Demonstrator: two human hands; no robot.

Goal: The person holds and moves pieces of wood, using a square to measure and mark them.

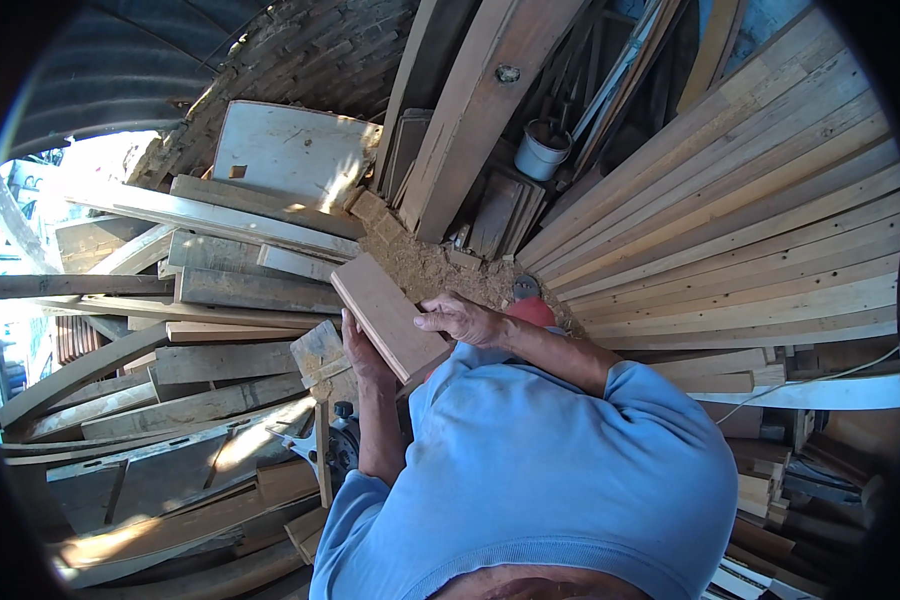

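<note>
At the centre of the view, the left hand (pixel 360 352) bears against the left long edge of the board (pixel 395 310); the fingertips show beside that edge, and part of the grip is hidden beneath. The right hand (pixel 462 320) is closed on the opposite long edge, thumb near the upper face; the undersides of its fingers are out of sight. The board is thus held between both hands, in front of the blue shirt (pixel 570 460), with its far end pointing to the upper left. A groove or step runs along its left edge.

Near the left forearm stands a metal tool (pixel 342 440), partly covered by the arm. Beyond the right hand, a patch of red cloth (pixel 532 311) shows, with a foot (pixel 526 287) just past it. Sawdust (pixel 420 262) covers the ground ahead of the board.

Farther out, a thick beam (pixel 480 110) leans upward, with a bucket (pixel 543 150) to its right. Stacked timber (pixel 260 290) fills the left side, below a white panel (pixel 280 150). Long planks (pixel 750 200) fan out on the right.
</note>
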